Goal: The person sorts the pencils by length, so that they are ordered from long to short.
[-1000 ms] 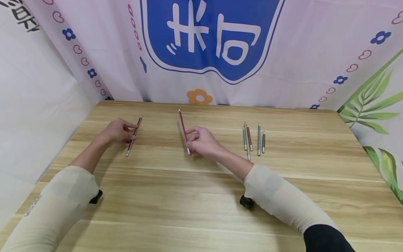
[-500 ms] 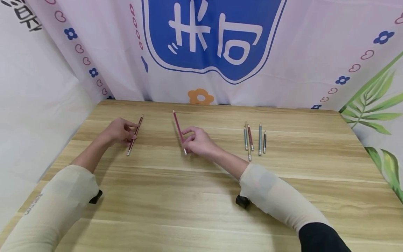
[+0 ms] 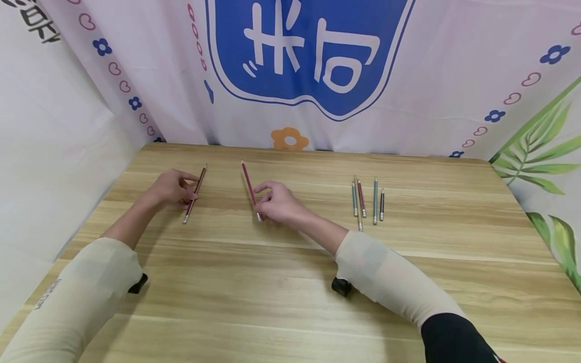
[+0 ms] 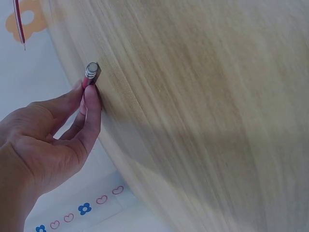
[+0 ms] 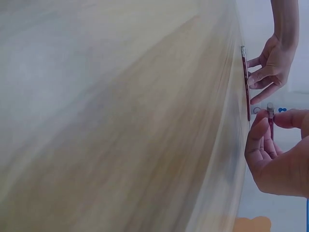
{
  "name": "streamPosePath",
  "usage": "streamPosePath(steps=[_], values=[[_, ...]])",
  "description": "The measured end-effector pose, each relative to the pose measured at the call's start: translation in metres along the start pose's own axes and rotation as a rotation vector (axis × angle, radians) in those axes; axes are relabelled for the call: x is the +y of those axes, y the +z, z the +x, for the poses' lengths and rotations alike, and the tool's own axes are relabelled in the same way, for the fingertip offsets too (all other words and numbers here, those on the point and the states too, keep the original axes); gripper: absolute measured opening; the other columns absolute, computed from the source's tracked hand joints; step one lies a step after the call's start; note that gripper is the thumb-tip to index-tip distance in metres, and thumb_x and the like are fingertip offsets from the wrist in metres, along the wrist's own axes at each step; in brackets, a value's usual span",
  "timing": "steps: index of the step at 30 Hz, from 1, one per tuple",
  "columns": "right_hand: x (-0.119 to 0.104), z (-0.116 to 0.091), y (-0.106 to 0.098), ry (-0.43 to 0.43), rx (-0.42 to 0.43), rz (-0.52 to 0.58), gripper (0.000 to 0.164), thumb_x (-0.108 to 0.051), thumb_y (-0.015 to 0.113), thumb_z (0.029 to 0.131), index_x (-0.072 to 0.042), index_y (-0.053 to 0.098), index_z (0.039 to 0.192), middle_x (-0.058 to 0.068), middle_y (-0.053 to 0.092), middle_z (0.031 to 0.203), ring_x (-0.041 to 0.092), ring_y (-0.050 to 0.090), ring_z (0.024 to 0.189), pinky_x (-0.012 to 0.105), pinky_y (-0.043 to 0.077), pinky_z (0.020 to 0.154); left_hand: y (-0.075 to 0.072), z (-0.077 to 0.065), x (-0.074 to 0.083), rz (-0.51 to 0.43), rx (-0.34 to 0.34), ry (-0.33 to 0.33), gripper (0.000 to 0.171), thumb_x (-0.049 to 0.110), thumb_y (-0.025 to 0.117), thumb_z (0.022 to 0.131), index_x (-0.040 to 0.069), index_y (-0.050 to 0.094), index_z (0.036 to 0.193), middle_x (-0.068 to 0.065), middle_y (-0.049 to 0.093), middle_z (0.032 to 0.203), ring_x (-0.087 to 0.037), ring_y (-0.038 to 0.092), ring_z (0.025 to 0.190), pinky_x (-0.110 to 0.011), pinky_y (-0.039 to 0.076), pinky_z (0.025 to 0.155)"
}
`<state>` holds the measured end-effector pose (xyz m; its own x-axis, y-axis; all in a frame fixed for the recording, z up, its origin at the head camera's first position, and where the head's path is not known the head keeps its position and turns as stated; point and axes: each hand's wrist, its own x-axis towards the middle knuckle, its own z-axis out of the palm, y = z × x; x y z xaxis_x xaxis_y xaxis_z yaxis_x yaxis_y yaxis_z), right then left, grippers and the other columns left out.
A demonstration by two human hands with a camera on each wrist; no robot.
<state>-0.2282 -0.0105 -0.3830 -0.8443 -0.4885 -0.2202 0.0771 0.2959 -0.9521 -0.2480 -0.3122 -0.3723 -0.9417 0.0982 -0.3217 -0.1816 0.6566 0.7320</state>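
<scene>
On the left of the table, in the head view, my left hand (image 3: 173, 189) pinches a dark red pencil (image 3: 200, 182) that slants away, its eraser end nearer me. The left wrist view shows that eraser end (image 4: 91, 68) above the thumb and fingers; a dark shape behind it is unclear. To the right of it, my right hand (image 3: 279, 202) pinches a pinkish red pencil (image 3: 247, 180) near its eraser end, point tilted away and up. Both hands show in the right wrist view, where the right hand's pencil (image 5: 271, 116) sits between thumb and fingers.
Several pencils lie on the right of the wooden table (image 3: 272, 302): a close group with a red pencil (image 3: 361, 198), then a teal pencil (image 3: 375, 200) and a short dark pencil (image 3: 382, 204). A printed cloth (image 3: 172, 65) hangs behind the far edge.
My right hand has moved left with the pinkish red pencil, closer to my left hand. The left hand and its pencil stay almost still.
</scene>
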Motion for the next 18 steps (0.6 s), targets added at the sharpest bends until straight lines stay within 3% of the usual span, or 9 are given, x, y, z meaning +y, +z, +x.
streamPosePath(steps=[18], values=[[-0.006, 0.018, 0.022, 0.030, 0.014, 0.026, 0.044, 0.010, 0.070, 0.091, 0.002, 0.058, 0.132, 0.014, 0.071, 0.091, 0.017, 0.064, 0.063, 0.023, 0.054, 0.051, 0.000, 0.001, 0.001, 0.009, -0.004, -0.009, 0.061, -0.014, 0.067, 0.093, -0.018, 0.039, 0.147, -0.017, 0.059, 0.091, -0.014, 0.066, 0.067, -0.032, 0.066, 0.063]])
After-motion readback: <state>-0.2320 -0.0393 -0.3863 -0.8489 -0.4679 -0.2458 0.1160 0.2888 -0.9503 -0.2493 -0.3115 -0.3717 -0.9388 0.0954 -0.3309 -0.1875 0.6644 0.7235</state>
